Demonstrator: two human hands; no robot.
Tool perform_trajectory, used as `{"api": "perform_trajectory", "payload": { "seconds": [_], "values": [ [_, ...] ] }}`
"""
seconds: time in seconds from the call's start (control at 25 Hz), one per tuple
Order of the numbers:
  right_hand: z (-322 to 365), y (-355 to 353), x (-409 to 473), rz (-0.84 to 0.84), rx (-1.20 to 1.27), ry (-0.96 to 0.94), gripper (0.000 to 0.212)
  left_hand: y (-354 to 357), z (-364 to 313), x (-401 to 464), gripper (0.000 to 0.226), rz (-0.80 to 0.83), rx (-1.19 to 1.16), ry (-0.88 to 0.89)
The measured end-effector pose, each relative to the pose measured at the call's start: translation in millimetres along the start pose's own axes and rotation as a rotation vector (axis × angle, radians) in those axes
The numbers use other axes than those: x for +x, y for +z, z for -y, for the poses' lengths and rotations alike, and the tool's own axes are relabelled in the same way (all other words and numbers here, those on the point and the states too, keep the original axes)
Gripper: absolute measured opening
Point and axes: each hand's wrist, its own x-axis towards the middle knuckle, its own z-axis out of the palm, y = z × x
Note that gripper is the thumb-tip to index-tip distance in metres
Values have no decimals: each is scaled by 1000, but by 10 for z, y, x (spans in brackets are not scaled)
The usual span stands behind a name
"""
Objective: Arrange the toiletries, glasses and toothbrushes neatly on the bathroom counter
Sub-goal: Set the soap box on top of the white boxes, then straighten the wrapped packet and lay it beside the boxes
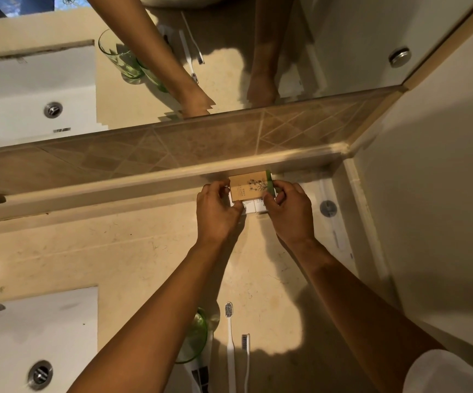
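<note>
A small brown and green toiletry box (250, 185) with a plant drawing sits at the back of the beige counter (133, 251), against the tiled ledge. My left hand (217, 211) grips its left end and my right hand (288, 209) grips its right end. Under it lie white toiletry boxes (253, 207), partly hidden by my fingers. Near the front edge lie two white toothbrushes (230, 344) (246, 355), side by side. A green glass (195, 336) stands left of them, mostly hidden behind my left forearm.
A white sink (31, 330) with a metal drain (40, 375) fills the lower left. A mirror (329, 46) above the brown tiled ledge (173, 148) reflects the counter. A white wall (442, 194) closes the right side. White packets (333, 219) lie in the back right corner.
</note>
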Motion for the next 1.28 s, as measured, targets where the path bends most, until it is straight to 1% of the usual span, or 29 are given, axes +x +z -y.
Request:
{"api": "perform_trajectory", "payload": {
  "seconds": [0.16, 0.32, 0.4, 0.48, 0.6, 0.68, 0.76, 0.84, 0.92, 1.0, 1.12, 1.24, 1.28],
  "values": [
    [12, -13, -22, -4, -19, 17, 41, -22, -4, -11, 52, 0, 14, -4],
    [14, -94, -161, -24, -27, 27, 44, -160, 15, -118, 66, 40, 6, 20],
    [7, -141, -306, -15, -16, 16, 39, -284, 33, -225, 65, 38, 10, 35],
    [-13, -166, -491, 9, -19, 12, 33, -429, 64, -368, 54, 11, 22, 27],
    [-23, -162, -889, 88, -83, -31, 31, -703, 109, -719, 27, -42, -43, 14],
    [-21, -126, -1183, 158, -138, -64, 30, -932, 109, -1040, 18, -77, -116, 16],
    [-6, -87, -1497, 239, -185, -104, 34, -1161, 155, -1392, 18, -109, -160, 14],
    [-2, -60, -1778, 279, -195, -161, 36, -1343, 225, -1712, 18, -138, -175, -3],
    [10, -92, -2092, 322, -143, -166, 27, -1492, 349, -2074, 18, -164, -183, -21],
    [-14, -114, -2397, 406, -150, -164, 21, -1552, 513, -2446, 17, -169, -169, -18],
    [-90, -63, -2776, 528, -195, -128, 19, -1417, 831, -3010, 18, -120, -156, -51],
    [-139, 60, -2993, 588, -255, -68, 26, -1109, 1213, -3363, 16, -66, -86, -156],
    [-150, 122, -3051, 596, -269, -59, 23, -1022, 1310, -3411, 19, -44, -47, -177]
  ]
}}
